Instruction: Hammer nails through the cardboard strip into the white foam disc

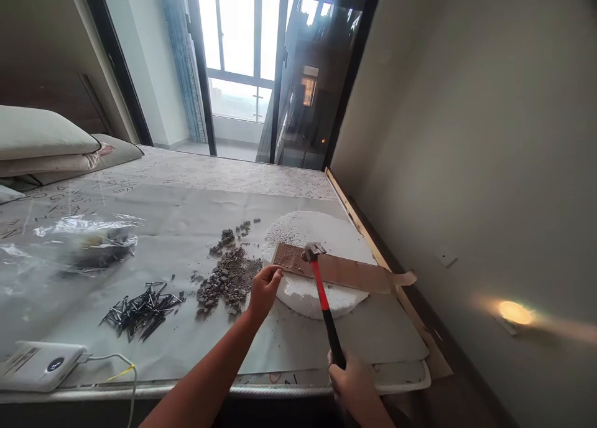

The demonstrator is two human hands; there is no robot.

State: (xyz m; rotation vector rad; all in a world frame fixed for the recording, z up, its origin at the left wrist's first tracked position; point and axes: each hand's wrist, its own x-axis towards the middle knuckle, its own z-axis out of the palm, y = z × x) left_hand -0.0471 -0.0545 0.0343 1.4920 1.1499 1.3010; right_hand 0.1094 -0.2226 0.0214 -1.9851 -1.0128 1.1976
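Note:
My right hand [351, 378] is wrapped round the black grip of a claw hammer [321, 286] with a red and black handle. The hammer's metal head is over a flat brown board [352, 271], whose left part is dotted with small marks. My left hand [265, 289] is closed in a pinch at the board's left end; whatever its fingertips hold is too small to make out. Under the board lies a round white foam slab [321, 226], its surface crumbly at the upper left. Left of my left hand is a heap of grey-brown rubble [226, 279].
A pile of dark nails [142, 310] lies on the grey sheet at left. Behind it is a clear plastic bag [88, 241]. A white power bank [41, 366] with a cable sits at the bed's front edge. Pillows [44, 132] are at far left; a wall [489, 167] borders the right.

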